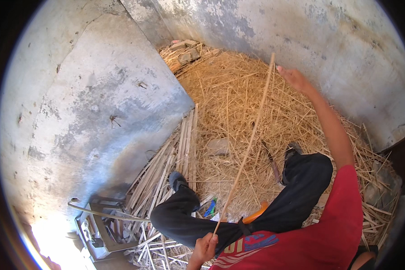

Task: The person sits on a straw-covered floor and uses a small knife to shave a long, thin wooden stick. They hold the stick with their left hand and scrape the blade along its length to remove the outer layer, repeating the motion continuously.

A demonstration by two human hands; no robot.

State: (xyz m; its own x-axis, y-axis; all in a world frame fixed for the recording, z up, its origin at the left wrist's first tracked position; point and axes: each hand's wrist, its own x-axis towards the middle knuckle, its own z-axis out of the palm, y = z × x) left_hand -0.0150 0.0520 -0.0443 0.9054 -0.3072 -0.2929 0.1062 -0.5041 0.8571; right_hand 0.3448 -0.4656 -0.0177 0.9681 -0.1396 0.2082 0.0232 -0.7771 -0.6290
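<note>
A long, thin split-bamboo strip [249, 148] slants across the view, from my lap up over the straw. Near my waist, my left hand [204, 247] is closed around its lower end. My right arm reaches far forward, and my right hand [294, 80] is beside the strip's far end. The fingers there look stretched out, with a small gap between fingertips and strip. On the straw by my right foot lies a knife [272, 165] with a dark blade and brownish handle.
Straw-like shavings [229, 85] cover the floor. Many pale strips [184, 144] lie in a bundle to the left, beside a wall [108, 90]. A wooden frame [105, 225] stands lower left. An orange object [255, 212] and a blue-green one [210, 208] lie between my legs.
</note>
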